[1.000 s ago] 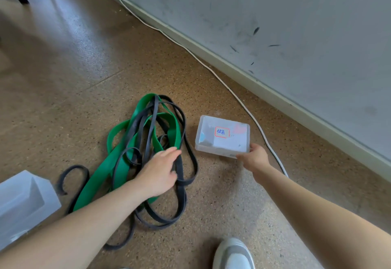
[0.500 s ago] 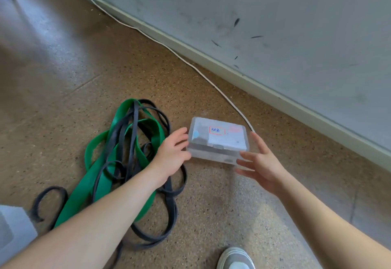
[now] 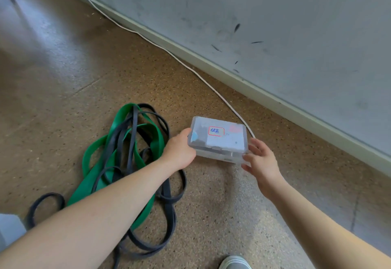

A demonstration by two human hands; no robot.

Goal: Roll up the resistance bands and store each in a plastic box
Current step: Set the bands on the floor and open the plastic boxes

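Observation:
A clear plastic box (image 3: 219, 139) with a labelled lid sits on the brown floor near the wall. My left hand (image 3: 179, 152) grips its left end, the thumb lying on the lid's corner. At the box's right front corner my right hand (image 3: 259, 159) holds on with its fingers curled against the side. To the left lies a wide green resistance band (image 3: 152, 141), tangled with a thinner black resistance band (image 3: 169, 192) in a loose heap. My left forearm crosses over part of that heap.
A white cable (image 3: 190, 68) runs along the floor beside the grey wall's baseboard (image 3: 296, 108) and passes behind the box. Another translucent plastic box (image 3: 9, 229) shows at the lower left edge. A grey shoe (image 3: 234, 263) pokes in at the bottom.
My left hand left the bands and moved right onto the box's left end. My right hand let go briefly, opened, then closed on the box's right corner.

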